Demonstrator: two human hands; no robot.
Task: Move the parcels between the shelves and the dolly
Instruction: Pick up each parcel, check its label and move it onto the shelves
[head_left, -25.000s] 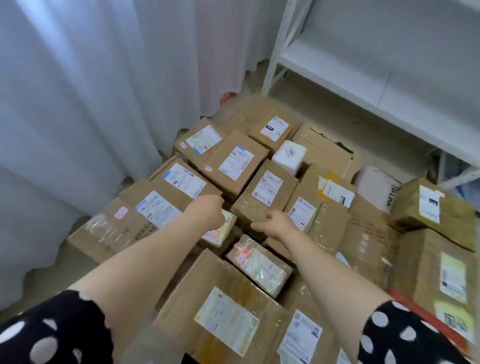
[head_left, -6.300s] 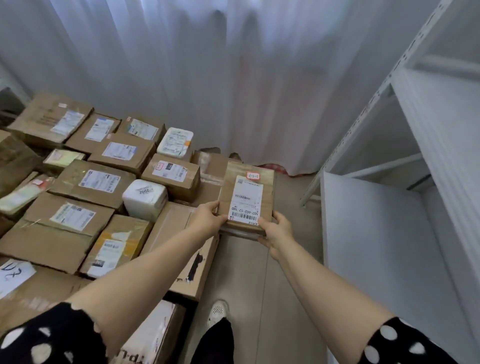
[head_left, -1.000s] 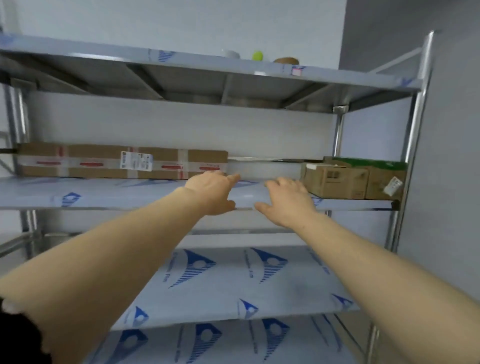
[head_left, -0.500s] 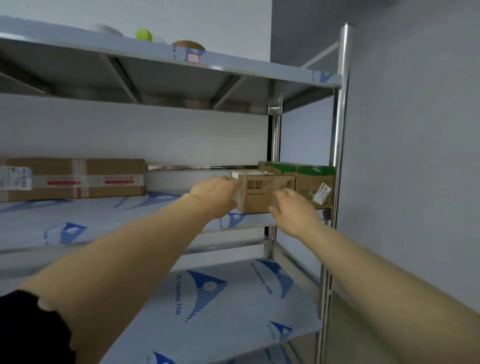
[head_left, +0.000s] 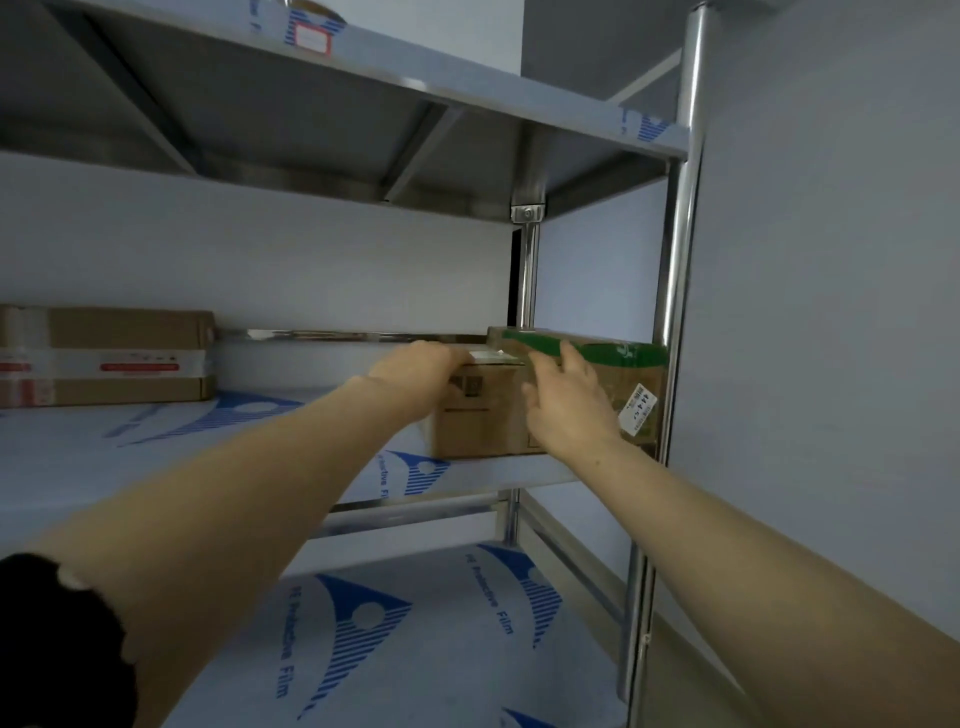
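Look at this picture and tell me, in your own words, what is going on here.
A person is reaching with both bare hands for a small brown box at the right end of a metal rack's middle shelf. The left hand curls over its top left corner; the right hand lies against its front right side, next to a green-topped box. The box sits on the shelf. A long taped box lies further left.
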